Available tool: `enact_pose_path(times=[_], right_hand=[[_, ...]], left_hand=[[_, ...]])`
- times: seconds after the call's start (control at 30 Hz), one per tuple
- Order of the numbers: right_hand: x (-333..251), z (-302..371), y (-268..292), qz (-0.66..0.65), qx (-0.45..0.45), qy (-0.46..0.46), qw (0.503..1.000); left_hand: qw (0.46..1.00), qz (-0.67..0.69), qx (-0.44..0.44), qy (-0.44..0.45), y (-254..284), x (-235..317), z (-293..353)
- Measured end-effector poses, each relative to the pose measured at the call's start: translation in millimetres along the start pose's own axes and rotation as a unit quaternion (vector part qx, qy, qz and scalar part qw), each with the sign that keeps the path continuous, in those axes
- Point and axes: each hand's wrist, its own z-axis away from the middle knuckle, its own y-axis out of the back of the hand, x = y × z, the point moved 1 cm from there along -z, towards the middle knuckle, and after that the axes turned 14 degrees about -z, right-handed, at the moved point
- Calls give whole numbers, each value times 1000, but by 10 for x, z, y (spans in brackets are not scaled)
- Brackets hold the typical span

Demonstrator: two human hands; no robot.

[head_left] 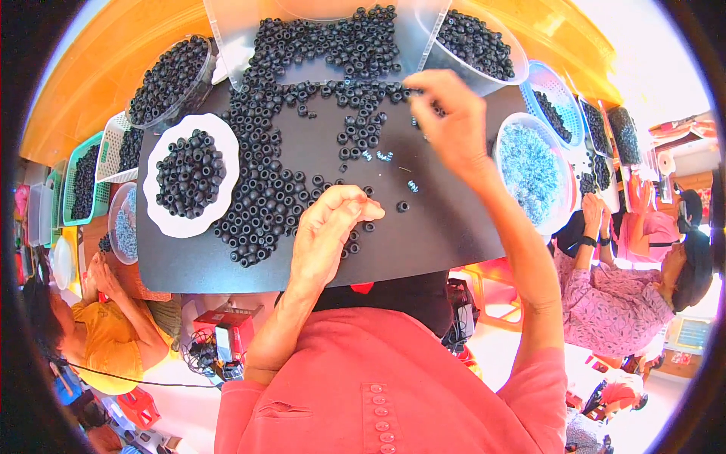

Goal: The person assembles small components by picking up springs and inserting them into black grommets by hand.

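Observation:
A black board (pixel 439 227) lies in front of me, strewn with many small black rings (pixel 265 197). My left hand (pixel 329 227) rests on the board near its front edge, fingers curled together over a few rings. My right hand (pixel 450 121) reaches to the far side of the board, fingertips pinched among rings and small silvery springs (pixel 384 157). Whether either hand pinches a part is hidden by the fingers. A white scalloped dish (pixel 162 216) full of black rings sits on the board's left.
Clear tubs of black rings (pixel 170 79) (pixel 476 45) stand at the back, and a round tub of silvery parts (pixel 529 170) at the right. Baskets of rings (pixel 83 181) line the left. Other people work at the left (pixel 113 333) and right (pixel 620 303).

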Motion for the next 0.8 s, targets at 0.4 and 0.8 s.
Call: enact_pose_path(times=[0.4, 0.8], right_hand=[[139, 297, -293, 35, -92, -74, 992], [-456, 838, -549, -299, -39, -175, 937]], left_hand=[[999, -24, 24, 31, -9, 8, -1], [997, 79, 27, 1, 33, -20, -32]])
